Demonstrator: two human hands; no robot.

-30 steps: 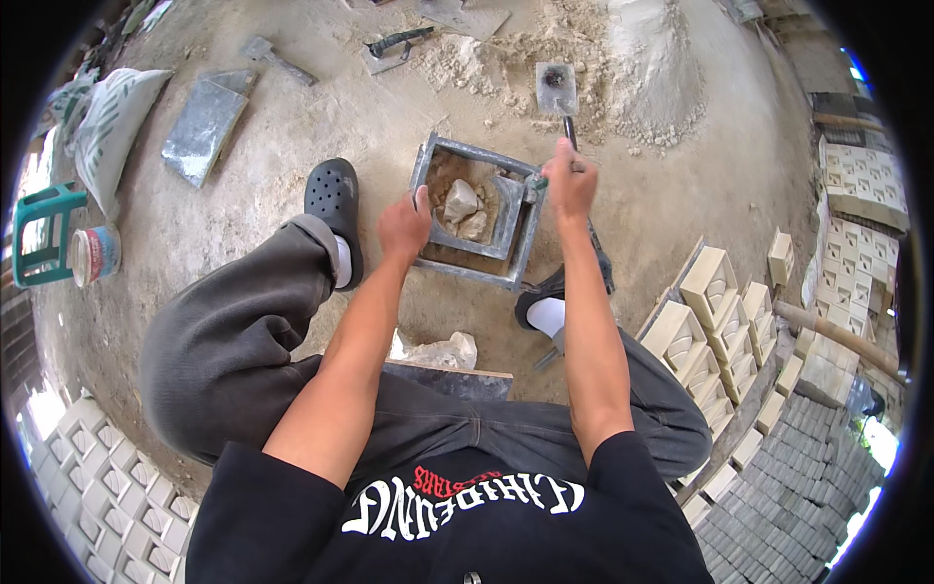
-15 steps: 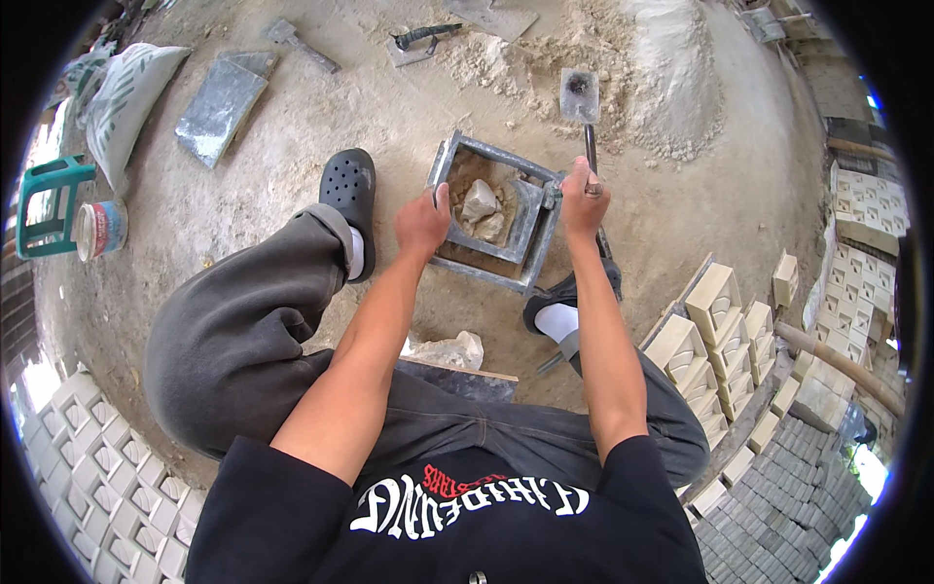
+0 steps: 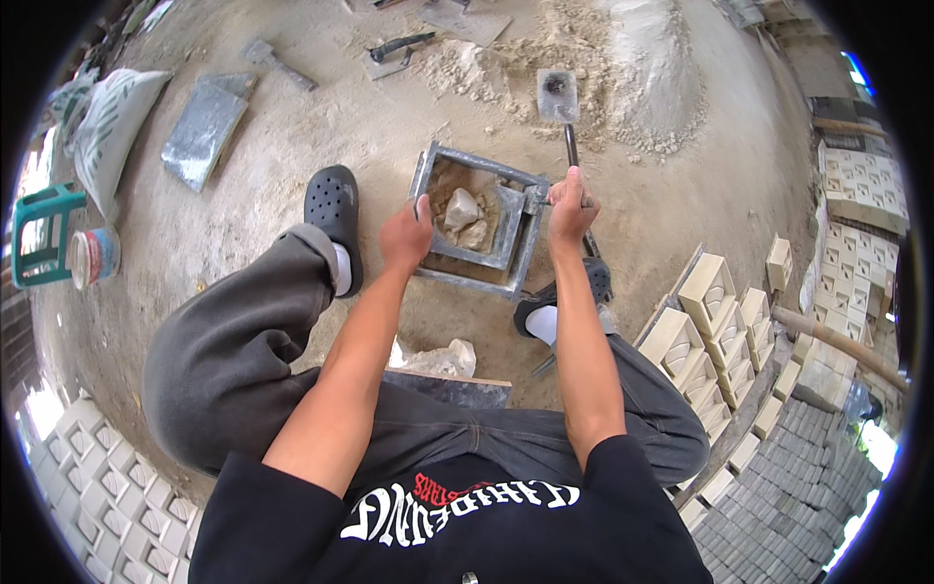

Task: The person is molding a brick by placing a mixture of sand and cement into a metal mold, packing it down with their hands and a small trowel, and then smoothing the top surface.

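Observation:
A square grey metal mould (image 3: 471,285) lies on the sandy ground between my feet, with a smaller metal frame inside it. Pale stone-like lumps (image 3: 463,210) and loose sandy material sit within. My left hand (image 3: 406,237) grips the mould's left wall, thumb up on its rim. On the opposite side, the fingers of my right hand (image 3: 572,216) are closed at a small latch (image 3: 534,200) with a short rod. A flat-bladed shovel (image 3: 557,95) lies beyond; its dark handle passes under my right hand, and I see no grip on it.
Piles of pale powder (image 3: 654,83) lie at the far right. A hammer-like tool (image 3: 279,64), a flat slab (image 3: 204,131), a trowel (image 3: 399,46), a bucket (image 3: 94,257) and a green stool (image 3: 44,238) stand or lie around. Cast blocks (image 3: 705,292) are stacked at right.
The whole view has shifted slightly, so the scene sits lower and more to the left. Both hands stay at the same sides of the mould.

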